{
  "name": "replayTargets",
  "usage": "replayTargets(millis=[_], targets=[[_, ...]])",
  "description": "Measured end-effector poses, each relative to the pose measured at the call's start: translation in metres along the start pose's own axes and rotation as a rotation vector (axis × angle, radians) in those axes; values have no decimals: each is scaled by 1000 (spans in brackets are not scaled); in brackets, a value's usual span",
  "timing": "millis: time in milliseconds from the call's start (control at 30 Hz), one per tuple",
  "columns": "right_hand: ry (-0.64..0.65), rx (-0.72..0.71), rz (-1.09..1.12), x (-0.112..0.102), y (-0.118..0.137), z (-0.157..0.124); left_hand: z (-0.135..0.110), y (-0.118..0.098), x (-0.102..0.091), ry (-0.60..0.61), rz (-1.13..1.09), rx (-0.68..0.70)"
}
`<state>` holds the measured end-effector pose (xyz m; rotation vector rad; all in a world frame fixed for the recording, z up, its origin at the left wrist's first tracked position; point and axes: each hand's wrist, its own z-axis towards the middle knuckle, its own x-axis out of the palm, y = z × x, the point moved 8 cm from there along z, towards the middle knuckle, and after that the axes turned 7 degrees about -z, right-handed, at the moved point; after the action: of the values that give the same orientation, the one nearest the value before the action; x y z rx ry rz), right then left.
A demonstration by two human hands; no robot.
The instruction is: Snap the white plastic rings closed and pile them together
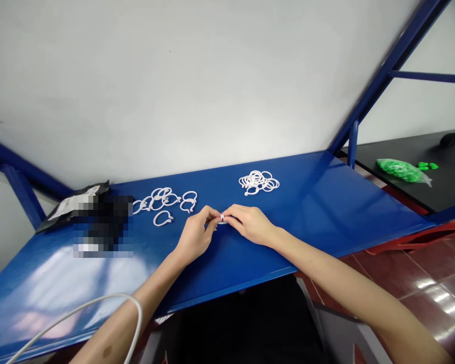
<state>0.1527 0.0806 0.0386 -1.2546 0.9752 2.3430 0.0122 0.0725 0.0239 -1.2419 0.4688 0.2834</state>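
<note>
Head view, near to far. Lower left foreground: a white cable (pixel 98 309) arcs across the left forearm. Centre: the left hand (pixel 194 235) and right hand (pixel 251 223) meet fingertip to fingertip just above the blue tabletop (pixel 318 212). The fingers of both are pinched on one small white ring (pixel 222 218), held between them and largely hidden by the fingertips. Beyond the left hand: loose rings (pixel 163 201), white, lying singly and in overlapping pairs on the tabletop. Beyond the right hand, well apart from the loose ones: a compact ring pile (pixel 258 182). Far left: a black bag (pixel 84 194) with a pale label, partly blurred. Far right, on a separate black surface (pixel 420 192): a clear bag of green pieces (pixel 400 170), with a few green pieces beside it. Background: white wall (pixel 197 76) and blue frame struts (pixel 387 68).
</note>
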Motion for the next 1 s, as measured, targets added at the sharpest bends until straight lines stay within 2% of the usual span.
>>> replayTargets(millis=[133,300,500,567,667,767,833,1000], targets=[[3,-68,-56,-1,7,-2,-3,-3,1,-35,55,47],[36,-118,-157,3,10,-3,-7,-8,5,-39,153,174],[-28,-1,-101,2,-6,6,5,-6,1,7,290,204],[-84,42,-81,-6,-18,9,10,-5,-9,-20,399,233],[-223,160,-154,-29,-46,9,15,4,-32,-78,620,226],[-398,342,-275,-58,-83,1,18,24,-49,-44,796,149],[-468,422,-341,-71,-104,-5,18,34,-55,-24,855,108],[-490,452,-355,-74,-137,-8,18,42,-62,-45,848,65]])
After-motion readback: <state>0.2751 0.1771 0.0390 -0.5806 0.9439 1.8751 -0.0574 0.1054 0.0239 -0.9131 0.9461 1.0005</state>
